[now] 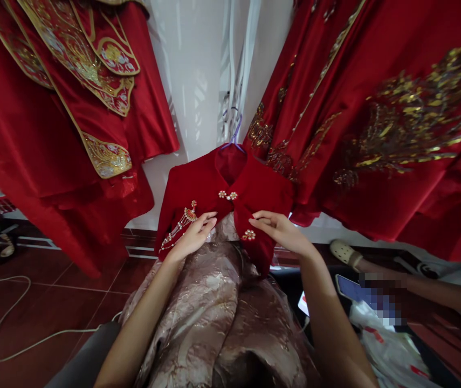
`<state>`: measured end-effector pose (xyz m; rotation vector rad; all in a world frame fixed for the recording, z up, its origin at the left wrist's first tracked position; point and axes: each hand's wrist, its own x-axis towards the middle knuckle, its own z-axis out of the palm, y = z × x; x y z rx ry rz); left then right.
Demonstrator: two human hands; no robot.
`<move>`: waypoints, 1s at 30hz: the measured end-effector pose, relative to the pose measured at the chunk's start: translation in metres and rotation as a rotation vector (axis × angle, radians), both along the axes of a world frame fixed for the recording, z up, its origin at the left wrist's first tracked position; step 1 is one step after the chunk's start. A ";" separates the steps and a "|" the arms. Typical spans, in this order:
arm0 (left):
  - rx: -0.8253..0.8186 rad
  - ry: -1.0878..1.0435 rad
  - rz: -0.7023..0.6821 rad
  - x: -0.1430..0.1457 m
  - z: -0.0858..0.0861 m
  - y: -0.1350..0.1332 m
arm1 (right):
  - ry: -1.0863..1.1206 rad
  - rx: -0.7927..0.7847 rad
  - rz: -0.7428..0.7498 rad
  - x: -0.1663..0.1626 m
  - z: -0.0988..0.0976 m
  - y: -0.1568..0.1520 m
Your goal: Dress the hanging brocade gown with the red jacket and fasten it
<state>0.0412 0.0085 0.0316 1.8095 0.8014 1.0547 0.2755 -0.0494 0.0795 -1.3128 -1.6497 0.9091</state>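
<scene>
A short red jacket (192,180) hangs on a purple hanger (235,137) in front of me. Its collar is fastened with a beaded clasp (227,195), and below that the two front panels spread apart. My left hand (198,230) is closed on the edge of one panel, beside a beaded tassel brooch (190,214). On the other panel's edge, my right hand (276,229) pinches the cloth near a second beaded clasp (249,235). A shiny pinkish-bronze brocade garment (210,302) lies below and between my forearms, partly behind the jacket.
Embroidered red garments (149,97) hang at left, and sequinned red gowns (347,108) at right. A white cable (28,307) curves over the tiled floor. At lower right are a phone (349,288), a plastic bag (394,355) and another person's leg in a beige clog (344,253).
</scene>
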 end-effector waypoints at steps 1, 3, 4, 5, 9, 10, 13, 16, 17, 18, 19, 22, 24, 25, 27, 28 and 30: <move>-0.023 -0.022 0.005 0.001 0.002 -0.001 | 0.032 -0.005 0.022 -0.001 0.006 -0.005; -0.112 -0.063 -0.013 0.002 0.008 -0.004 | 0.057 -0.023 0.075 -0.004 0.014 -0.011; -0.166 -0.075 -0.022 0.002 0.011 -0.006 | 0.053 -0.037 0.108 -0.006 0.016 -0.014; -0.217 -0.079 -0.028 0.002 0.014 -0.008 | 0.044 -0.048 0.139 -0.007 0.017 -0.015; -0.256 -0.039 -0.072 0.001 0.016 -0.013 | 0.023 -0.055 0.204 -0.012 0.016 -0.016; -0.228 -0.022 -0.084 0.000 0.015 -0.013 | 0.022 -0.047 0.200 -0.013 0.016 -0.016; -0.123 0.023 -0.076 -0.002 0.009 -0.011 | 0.032 -0.030 0.175 -0.019 0.016 -0.016; -0.065 0.050 -0.064 -0.005 0.006 -0.008 | 0.029 -0.015 0.152 -0.028 0.011 -0.014; -0.053 0.055 -0.055 -0.005 0.006 -0.008 | 0.017 -0.003 0.121 -0.031 0.007 -0.012; -0.043 0.056 -0.042 -0.005 0.007 -0.008 | 0.000 0.014 0.070 -0.035 0.002 -0.010; -0.036 0.055 -0.032 -0.005 0.008 -0.009 | -0.021 0.035 0.007 -0.039 -0.004 -0.007; -0.019 0.050 -0.037 -0.003 0.012 -0.013 | -0.056 0.084 -0.108 -0.049 -0.021 0.001; 0.001 0.037 -0.027 -0.002 0.014 -0.014 | -0.038 0.102 -0.091 -0.055 -0.028 0.005; 0.019 0.026 -0.003 -0.002 0.015 -0.014 | -0.022 0.110 -0.078 -0.057 -0.030 0.006; 0.078 -0.007 0.107 -0.004 0.013 -0.010 | 0.010 0.118 -0.066 -0.059 -0.032 0.009; 0.120 -0.025 0.198 -0.007 0.011 -0.007 | 0.024 0.121 -0.062 -0.058 -0.031 0.010; 0.206 -0.062 0.418 -0.015 0.004 0.004 | 0.057 0.132 -0.047 -0.057 -0.028 0.010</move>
